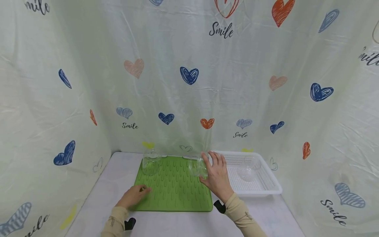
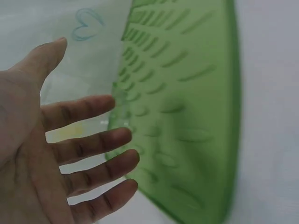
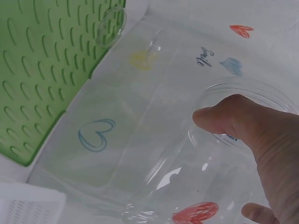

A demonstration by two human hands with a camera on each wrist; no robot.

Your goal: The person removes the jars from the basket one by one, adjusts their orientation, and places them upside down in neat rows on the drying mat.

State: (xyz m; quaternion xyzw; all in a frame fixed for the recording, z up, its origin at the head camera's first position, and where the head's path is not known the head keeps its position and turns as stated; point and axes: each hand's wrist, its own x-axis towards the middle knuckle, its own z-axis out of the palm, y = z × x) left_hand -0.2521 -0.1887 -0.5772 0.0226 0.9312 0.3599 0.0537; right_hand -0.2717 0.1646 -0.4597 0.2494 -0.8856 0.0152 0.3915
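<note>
From the head camera, the right hand wraps a clear glass jar at the far right edge of the green ribbed mat, the fingers curled round the glass from its right side; this grip is closed on the jar. The left hand lies at the mat's near left edge with fingers relaxed and resting on the rim of the mat, holding nothing. A second clear jar stands on the mat's far left corner, well apart from both hands. Just beside the mat on its right sits a white slotted basket with another clear glass piece inside it. The mat and basket lie on a pale surface, closed in on three sides by a white curtain printed with hearts and the word "Smile".

In the left wrist view, the left hand is spread, fingers straight and apart, its fingertips at the mat edge; the grip is released.

In the right wrist view, the right hand has its thumb pressed on the jar wall near the open rim. The mat lies to the upper left, with the other jar on its far corner.
</note>
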